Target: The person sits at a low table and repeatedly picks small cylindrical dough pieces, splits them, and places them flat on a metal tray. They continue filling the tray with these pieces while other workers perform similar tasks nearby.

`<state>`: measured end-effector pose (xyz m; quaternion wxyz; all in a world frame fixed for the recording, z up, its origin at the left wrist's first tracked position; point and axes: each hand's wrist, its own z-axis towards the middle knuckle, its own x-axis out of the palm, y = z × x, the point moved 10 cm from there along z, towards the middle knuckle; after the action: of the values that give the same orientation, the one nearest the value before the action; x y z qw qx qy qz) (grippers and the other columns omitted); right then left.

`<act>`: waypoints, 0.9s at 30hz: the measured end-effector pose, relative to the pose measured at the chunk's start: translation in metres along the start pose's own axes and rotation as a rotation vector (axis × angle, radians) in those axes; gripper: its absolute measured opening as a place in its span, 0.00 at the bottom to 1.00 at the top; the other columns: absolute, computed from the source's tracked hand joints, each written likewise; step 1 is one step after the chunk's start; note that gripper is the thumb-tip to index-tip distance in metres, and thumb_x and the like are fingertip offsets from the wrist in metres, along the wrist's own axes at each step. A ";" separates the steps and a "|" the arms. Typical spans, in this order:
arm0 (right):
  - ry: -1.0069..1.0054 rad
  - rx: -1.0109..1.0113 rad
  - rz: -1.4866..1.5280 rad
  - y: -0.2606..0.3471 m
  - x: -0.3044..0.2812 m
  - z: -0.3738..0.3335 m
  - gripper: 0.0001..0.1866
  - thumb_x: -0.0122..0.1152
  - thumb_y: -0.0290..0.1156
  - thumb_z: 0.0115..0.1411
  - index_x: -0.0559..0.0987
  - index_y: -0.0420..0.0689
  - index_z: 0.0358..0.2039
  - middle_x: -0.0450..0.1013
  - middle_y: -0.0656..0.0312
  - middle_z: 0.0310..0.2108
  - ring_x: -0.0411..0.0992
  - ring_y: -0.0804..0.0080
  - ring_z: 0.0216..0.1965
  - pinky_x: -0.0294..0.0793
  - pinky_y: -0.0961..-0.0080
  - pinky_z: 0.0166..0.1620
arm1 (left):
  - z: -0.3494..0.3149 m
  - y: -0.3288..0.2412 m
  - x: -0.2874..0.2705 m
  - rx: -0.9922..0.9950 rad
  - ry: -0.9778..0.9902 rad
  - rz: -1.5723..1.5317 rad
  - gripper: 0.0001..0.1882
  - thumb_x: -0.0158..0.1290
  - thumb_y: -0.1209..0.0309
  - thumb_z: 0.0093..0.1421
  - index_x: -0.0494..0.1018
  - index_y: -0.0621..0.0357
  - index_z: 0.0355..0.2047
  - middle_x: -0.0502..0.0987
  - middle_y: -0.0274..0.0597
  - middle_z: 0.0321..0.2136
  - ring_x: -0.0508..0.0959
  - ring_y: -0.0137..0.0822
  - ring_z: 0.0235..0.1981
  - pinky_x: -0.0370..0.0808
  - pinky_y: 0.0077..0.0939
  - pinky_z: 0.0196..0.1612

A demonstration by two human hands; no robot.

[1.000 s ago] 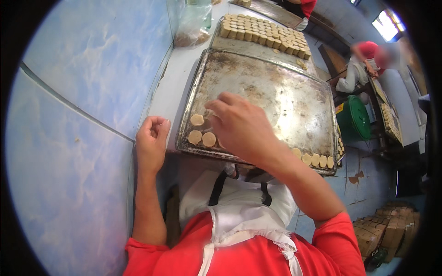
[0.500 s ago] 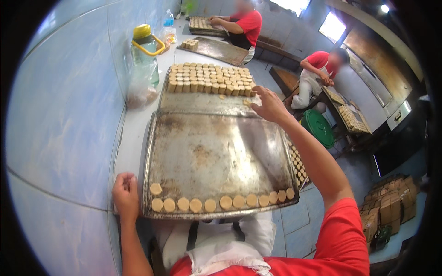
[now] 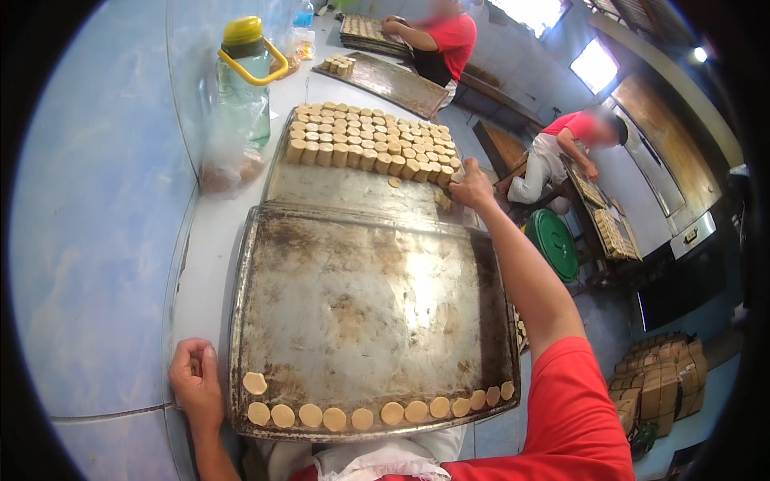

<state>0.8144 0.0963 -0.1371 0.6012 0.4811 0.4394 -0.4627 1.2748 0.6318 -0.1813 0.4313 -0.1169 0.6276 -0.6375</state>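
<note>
A worn metal baking tray lies in front of me, with a row of flat round dough pieces along its near edge. One more dough round sits above the row's left end. On a second tray behind it, short dough cylinders stand packed in rows. My right hand is closed at the right end of those cylinders; whatever its fingers hold is hidden. Loose dough scraps lie beside it. My left hand, fingers curled, rests beside the near tray's left edge, with nothing visible in it.
Against the tiled wall stands a clear jug with a yellow lid and handle, beside a plastic bag. Two people in red shirts work at other trays. A green-lidded bucket and stacked cardboard boxes are at right.
My right hand has closed its fingers at the end of the cylinders; they were apart before. The view has shifted, so the near tray appears lower. My left hand stays curled beside it.
</note>
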 end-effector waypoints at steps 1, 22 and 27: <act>0.003 -0.020 -0.017 0.001 -0.002 -0.002 0.43 0.70 0.44 0.54 0.67 0.44 0.69 0.80 0.39 0.55 0.78 0.41 0.59 0.76 0.53 0.63 | 0.000 -0.001 0.001 0.010 0.000 0.003 0.03 0.56 0.76 0.71 0.77 0.64 0.39 0.72 0.30 0.26 0.64 0.20 0.25 0.64 0.22 0.29; 0.153 -0.095 0.083 -0.011 0.008 -0.007 0.25 0.69 0.35 0.55 0.84 0.44 0.54 0.83 0.46 0.50 0.82 0.51 0.50 0.82 0.60 0.56 | -0.004 0.000 0.000 0.063 0.057 -0.024 0.03 0.57 0.76 0.70 0.77 0.62 0.38 0.74 0.30 0.27 0.69 0.22 0.27 0.68 0.22 0.31; 0.412 0.285 1.664 0.008 0.007 -0.049 0.13 0.67 0.26 0.61 0.75 0.46 0.44 0.74 0.61 0.33 0.76 0.69 0.32 0.83 0.72 0.37 | 0.004 0.008 0.003 0.108 0.046 -0.004 0.03 0.57 0.75 0.70 0.77 0.62 0.39 0.74 0.30 0.29 0.69 0.22 0.28 0.69 0.22 0.33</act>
<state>0.8196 0.1445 -0.1503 0.5869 0.7908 -0.0173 0.1730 1.2792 0.6289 -0.1892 0.4211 -0.0803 0.6018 -0.6738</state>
